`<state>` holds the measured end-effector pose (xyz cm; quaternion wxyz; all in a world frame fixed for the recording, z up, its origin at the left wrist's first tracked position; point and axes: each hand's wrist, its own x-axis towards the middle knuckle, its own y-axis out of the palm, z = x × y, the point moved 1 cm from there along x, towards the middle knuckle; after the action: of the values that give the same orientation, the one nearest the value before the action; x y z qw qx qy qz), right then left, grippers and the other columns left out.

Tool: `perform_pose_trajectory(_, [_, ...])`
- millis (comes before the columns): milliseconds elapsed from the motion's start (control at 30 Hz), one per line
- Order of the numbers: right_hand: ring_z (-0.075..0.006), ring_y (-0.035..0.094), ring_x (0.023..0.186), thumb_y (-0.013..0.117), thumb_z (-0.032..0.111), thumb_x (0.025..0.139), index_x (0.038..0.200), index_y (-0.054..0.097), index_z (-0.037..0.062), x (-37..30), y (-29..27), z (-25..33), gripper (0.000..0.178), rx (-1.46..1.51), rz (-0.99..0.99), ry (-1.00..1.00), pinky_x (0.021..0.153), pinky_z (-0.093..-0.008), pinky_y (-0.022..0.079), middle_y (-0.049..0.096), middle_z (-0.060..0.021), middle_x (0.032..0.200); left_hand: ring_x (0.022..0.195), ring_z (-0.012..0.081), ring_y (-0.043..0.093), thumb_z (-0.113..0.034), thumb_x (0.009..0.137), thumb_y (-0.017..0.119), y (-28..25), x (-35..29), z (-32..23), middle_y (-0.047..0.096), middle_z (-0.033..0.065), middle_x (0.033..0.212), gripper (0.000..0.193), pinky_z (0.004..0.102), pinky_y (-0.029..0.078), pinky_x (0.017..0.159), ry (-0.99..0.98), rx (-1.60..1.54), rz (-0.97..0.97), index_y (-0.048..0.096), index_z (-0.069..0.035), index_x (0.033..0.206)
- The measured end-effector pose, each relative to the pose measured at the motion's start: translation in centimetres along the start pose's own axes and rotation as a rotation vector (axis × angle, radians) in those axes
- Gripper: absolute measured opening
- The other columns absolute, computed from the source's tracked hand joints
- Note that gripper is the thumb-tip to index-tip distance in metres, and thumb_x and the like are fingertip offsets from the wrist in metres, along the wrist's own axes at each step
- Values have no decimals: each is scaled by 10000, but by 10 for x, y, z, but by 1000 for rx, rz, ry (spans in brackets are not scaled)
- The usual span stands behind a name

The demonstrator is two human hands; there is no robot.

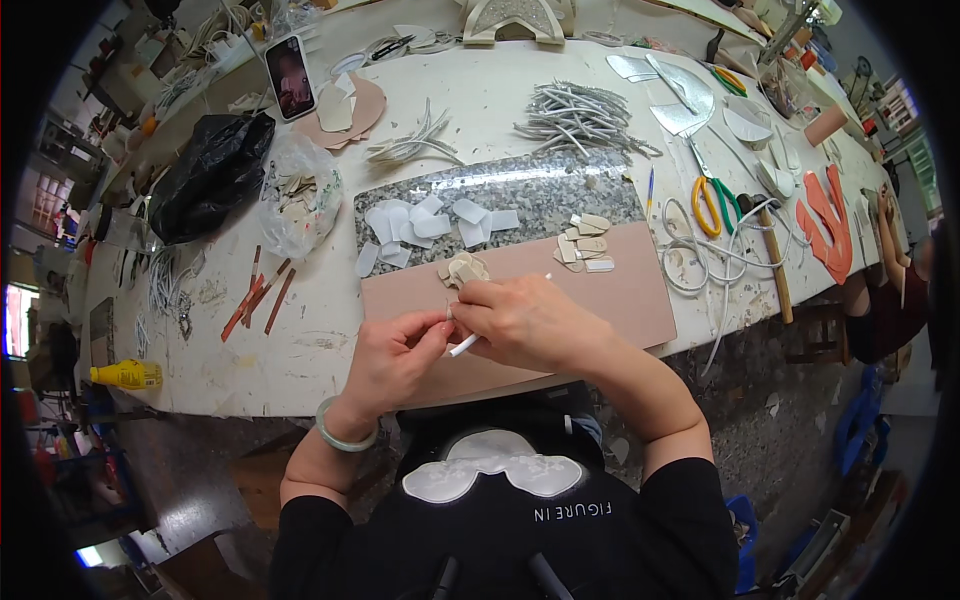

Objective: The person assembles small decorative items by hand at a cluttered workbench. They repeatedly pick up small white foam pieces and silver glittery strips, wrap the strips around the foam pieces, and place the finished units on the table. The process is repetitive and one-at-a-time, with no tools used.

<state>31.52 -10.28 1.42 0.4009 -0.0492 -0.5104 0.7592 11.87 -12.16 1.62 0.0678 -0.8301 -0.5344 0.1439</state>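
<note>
My left hand (388, 362) and my right hand (528, 318) meet over the near part of a pinkish-tan board (610, 300). Both are closed, thumbs and forefingers pinching at one spot. A small pale piece (449, 312) shows between the fingertips; its kind is too small to tell. A slim white stick (464, 345) passes under my right hand, which holds it. Just beyond the fingers lies a small heap of cream leather-like pieces (462, 268). More cream tabs (585, 243) sit to the right, and translucent white tabs (410, 222) lie on a speckled stone slab (540, 190).
Grey cords (575, 115) are piled behind the slab. To the right are scissors (706, 205), a hammer (775, 255), coiled white cord (690, 250) and coral-red pieces (828, 225). On the left are a black bag (210, 175), a phone (290, 78) and a yellow bottle (127, 374). Another person sits far right.
</note>
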Motion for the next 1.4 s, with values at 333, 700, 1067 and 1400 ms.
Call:
perform_pose_trajectory(333, [-116,559,639,637,73,862,793,666,-3,-40,-12,-19,107,1087,-238,170,559,-255,431,644,-77,798,867,215,691,-11,934,552,-5,-5,9,691,174,943,208,302,581,755,92,-452,-112,616,94,1102])
perform_pose_trajectory(700, [-66,482,561,754,30,771,916,649,45,-30,-1,10,180,849,-436,264,487,-200,382,618,-24,846,834,187,663,52,901,544,5,-8,-2,654,172,1017,250,294,569,717,365,-280,8,626,60,1137])
perform_pose_trajectory(1067, [-202,636,689,686,-72,720,916,637,37,-22,-25,21,230,316,-419,73,549,-303,515,630,-76,871,759,129,608,-107,917,624,10,-4,-4,623,75,887,288,242,572,565,-318,-947,236,596,-5,1185])
perform_pose_trajectory(1400, [-129,558,688,639,-74,746,1231,599,34,-29,1,29,499,596,-447,118,569,-240,461,585,-104,1067,739,139,617,-92,919,618,27,-3,8,627,65,864,132,261,570,558,-170,-1155,115,596,-54,1044])
